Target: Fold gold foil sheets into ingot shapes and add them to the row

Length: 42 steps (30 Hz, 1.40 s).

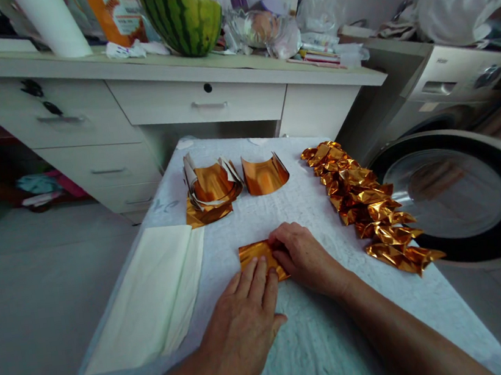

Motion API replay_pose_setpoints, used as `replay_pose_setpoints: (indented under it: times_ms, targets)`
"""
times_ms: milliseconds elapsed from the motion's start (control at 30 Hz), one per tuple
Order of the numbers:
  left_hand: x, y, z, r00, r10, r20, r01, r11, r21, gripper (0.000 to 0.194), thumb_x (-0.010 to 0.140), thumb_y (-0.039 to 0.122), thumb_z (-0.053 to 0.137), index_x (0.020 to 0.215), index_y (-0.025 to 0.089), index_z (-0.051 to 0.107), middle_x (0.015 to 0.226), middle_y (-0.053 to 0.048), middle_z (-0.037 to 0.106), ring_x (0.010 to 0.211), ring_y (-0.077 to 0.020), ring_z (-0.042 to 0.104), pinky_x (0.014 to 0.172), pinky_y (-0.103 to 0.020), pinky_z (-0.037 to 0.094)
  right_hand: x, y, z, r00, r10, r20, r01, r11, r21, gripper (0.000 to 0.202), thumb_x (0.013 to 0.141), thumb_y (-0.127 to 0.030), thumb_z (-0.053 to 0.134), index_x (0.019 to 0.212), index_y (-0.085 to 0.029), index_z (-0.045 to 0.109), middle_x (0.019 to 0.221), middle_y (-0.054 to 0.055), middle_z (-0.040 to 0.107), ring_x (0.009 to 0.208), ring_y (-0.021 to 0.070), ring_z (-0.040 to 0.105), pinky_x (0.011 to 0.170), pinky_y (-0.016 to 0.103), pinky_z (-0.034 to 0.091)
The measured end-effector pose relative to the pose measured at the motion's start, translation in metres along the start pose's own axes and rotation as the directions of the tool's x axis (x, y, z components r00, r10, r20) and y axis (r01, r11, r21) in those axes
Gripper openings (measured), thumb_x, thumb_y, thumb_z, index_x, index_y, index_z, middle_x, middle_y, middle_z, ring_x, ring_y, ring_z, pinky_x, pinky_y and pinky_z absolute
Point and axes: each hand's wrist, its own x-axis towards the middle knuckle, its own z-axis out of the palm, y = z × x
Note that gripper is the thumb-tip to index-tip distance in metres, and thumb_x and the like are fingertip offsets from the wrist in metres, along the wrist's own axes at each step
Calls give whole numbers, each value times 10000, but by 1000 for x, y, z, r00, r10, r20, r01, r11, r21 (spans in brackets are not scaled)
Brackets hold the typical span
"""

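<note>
A small sheet of gold foil paper [253,251] lies flat on the cloth-covered table in front of me. My left hand [247,312] rests on it, fingers stretched out over its near part. At the sheet's right edge, my right hand [303,257] has its fingers curled and pinching the foil. Farther back stands a stack of curved gold foil sheets [213,183], and beside it a single curved gold sheet [266,176]. To the right, folded gold foil pieces [363,200] lie in a long overlapping row.
Pale paper sheets [143,300] lie at the table's left. Behind is a white desk with drawers [202,104], holding a cut watermelon [182,21], a paper roll [54,25] and plastic bags. The open washing machine door [459,197] stands close to the table's right edge.
</note>
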Motion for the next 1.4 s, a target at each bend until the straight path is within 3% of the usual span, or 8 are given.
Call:
replay_pose_setpoints:
  times_ms: [167, 333, 533, 700, 867, 1167, 1400]
  targets:
    - [-7, 1, -4, 999, 15, 40, -17, 999, 48, 603, 839, 472, 679, 1297, 87, 604, 1428, -262, 496, 1323, -389, 491, 1018, -520, 502, -1, -3, 0, 1000, 4, 25, -3, 999, -48, 149, 849, -105, 569, 961, -184, 624, 957, 51, 627, 914, 197, 531, 830, 330, 376]
    - [-15, -2, -10, 999, 16, 51, -19, 998, 60, 632, 810, 467, 714, 1302, 87, 606, 1409, -252, 521, 1300, -378, 521, 1004, -487, 524, -3, -7, 0, 999, 9, 35, -6, 997, -83, 137, 842, -185, 628, 978, -180, 615, 972, 58, 606, 915, 209, 516, 827, 339, 384]
    - [-29, -13, -14, 998, 58, 32, -61, 993, 104, 572, 801, 405, 730, 1259, 77, 631, 1353, -225, 584, 1214, -354, 604, 922, -454, 579, -9, -13, -2, 999, 20, 46, -13, 989, -150, 324, 823, -367, 695, 1065, -177, 594, 1036, 90, 576, 936, 245, 495, 832, 379, 400]
    - [-37, -22, -12, 991, 131, -34, -124, 980, 158, 473, 826, 357, 703, 1195, 65, 661, 1309, -222, 623, 1159, -338, 643, 928, -438, 578, -13, -21, 2, 999, 33, 29, -26, 976, -218, 450, 826, -526, 649, 1077, -160, 576, 1062, 126, 554, 958, 279, 477, 855, 422, 407]
    - [-37, -24, -9, 988, 134, -75, -121, 981, 152, 487, 806, 357, 722, 1195, 72, 662, 1295, -206, 640, 1149, -327, 650, 924, -429, 582, -16, -28, 9, 999, 51, -6, -50, 957, -287, 594, 774, -633, 647, 1109, -151, 553, 1056, 137, 540, 989, 309, 460, 884, 466, 399]
    - [-34, -23, -15, 991, 128, -43, -120, 981, 150, 474, 787, 348, 738, 1170, 74, 679, 1288, -211, 643, 1145, -328, 653, 915, -425, 586, -17, -19, -3, 996, 15, 91, 5, 976, -216, 483, 819, -485, 670, 1155, -162, 544, 1121, 124, 539, 1017, 290, 467, 909, 446, 402]
    - [-35, -24, -14, 992, 127, -11, -124, 981, 147, 419, 848, 325, 664, 1187, 79, 663, 1310, -219, 627, 1148, -334, 648, 914, -436, 579, -14, -4, -17, 980, -2, 199, 28, 991, -131, 546, 777, -388, 752, 1238, -194, 532, 1187, 100, 530, 1035, 273, 469, 914, 426, 388]
